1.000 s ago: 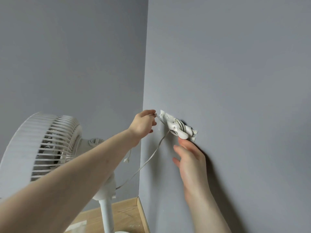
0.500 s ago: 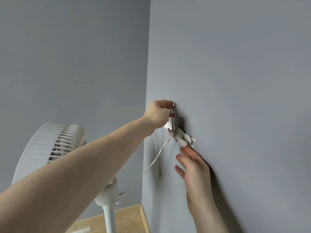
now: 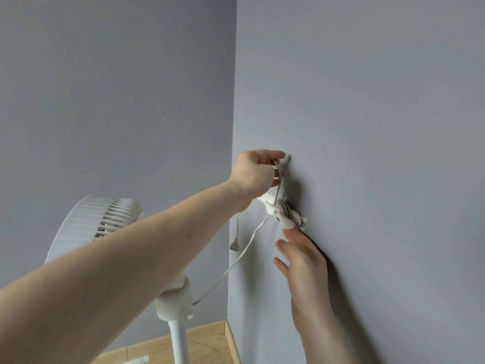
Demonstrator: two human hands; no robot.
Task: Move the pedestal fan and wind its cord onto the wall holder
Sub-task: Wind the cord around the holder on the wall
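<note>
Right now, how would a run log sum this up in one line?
step: winding cord | left hand: pinching cord above wall holder | right hand: open, below holder | fan: beside wall

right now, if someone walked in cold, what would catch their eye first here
Probably the two bare arms reaching to the grey wall near the corner: the left hand pinches the white cord above the wall holder, where several turns are already wound. The right hand rests open just below it. Lower left stands the white pedestal fan.
</note>
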